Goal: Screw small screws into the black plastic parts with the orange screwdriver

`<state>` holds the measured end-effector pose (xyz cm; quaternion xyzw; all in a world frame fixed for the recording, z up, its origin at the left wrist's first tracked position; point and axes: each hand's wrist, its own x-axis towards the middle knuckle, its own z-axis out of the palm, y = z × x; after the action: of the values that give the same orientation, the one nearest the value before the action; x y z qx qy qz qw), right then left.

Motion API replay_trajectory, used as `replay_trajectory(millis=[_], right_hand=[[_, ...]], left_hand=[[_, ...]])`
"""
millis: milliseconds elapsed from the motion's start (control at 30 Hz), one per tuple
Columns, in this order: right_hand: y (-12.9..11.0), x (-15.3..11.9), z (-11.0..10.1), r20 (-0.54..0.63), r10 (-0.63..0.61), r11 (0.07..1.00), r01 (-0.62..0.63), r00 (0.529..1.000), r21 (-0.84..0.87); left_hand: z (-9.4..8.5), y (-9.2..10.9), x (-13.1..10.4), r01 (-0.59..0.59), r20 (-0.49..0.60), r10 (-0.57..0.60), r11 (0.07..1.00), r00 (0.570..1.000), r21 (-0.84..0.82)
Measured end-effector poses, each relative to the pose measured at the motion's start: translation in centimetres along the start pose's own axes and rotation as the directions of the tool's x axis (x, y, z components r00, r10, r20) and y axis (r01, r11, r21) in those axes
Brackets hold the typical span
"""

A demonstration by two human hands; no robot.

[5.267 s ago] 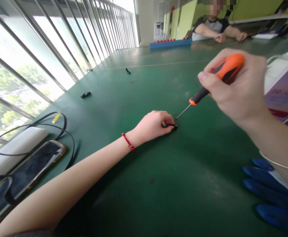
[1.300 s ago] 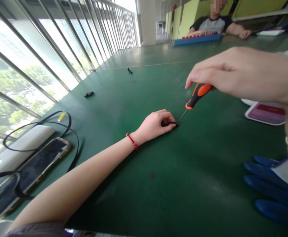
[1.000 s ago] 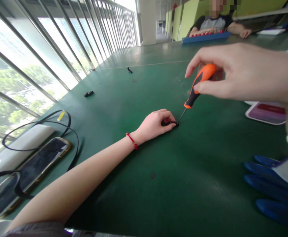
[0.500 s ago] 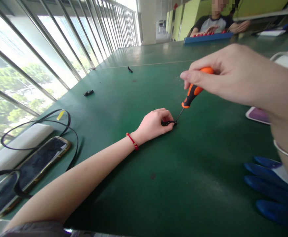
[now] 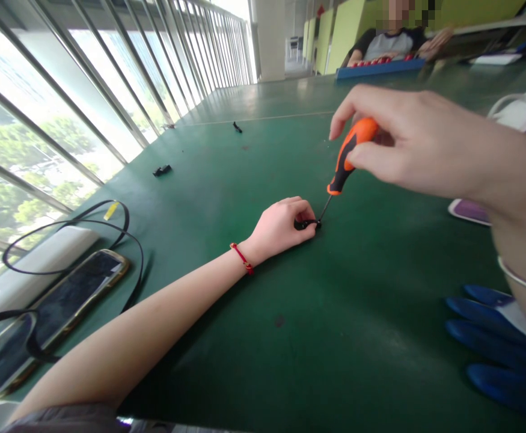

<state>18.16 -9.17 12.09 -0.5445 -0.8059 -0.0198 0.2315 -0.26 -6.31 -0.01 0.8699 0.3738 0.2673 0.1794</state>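
My left hand point(image 5: 285, 225) rests on the green table point(image 5: 226, 349), its thumb and fingers pinching a small black part point(image 5: 305, 224). Most of that part is hidden inside the grip. An orange and black screwdriver point(image 5: 350, 150) slants down to the part, and its tip meets the end that sticks out past my left fingertips. Around the handle, my right hand point(image 5: 416, 138) has its thumb on the near side, while the index finger is lifted off and curved over the top.
Two small black pieces, one nearer point(image 5: 162, 170) and one farther point(image 5: 237, 127), lie beyond my left arm. A phone point(image 5: 55, 319), a white device point(image 5: 41, 264) and black cable occupy the left. Blue gloves point(image 5: 492, 337) lie right. Opposite, a person point(image 5: 391, 45) sits behind a blue tray point(image 5: 380, 69).
My right fingers have loosened and shifted on the screwdriver handle, the index finger lifting away. The handle now stands a little more upright. My left hand has stayed in place.
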Motion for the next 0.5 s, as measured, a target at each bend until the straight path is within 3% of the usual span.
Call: replay_trajectory(millis=[500], right_hand=[[0.15, 0.05, -0.27, 0.024, 0.051, 0.999, -0.052, 0.998, 0.011]], left_hand=[[-0.21, -0.1, 0.02, -0.001, 0.011, 0.001, 1.0, 1.0, -0.01]])
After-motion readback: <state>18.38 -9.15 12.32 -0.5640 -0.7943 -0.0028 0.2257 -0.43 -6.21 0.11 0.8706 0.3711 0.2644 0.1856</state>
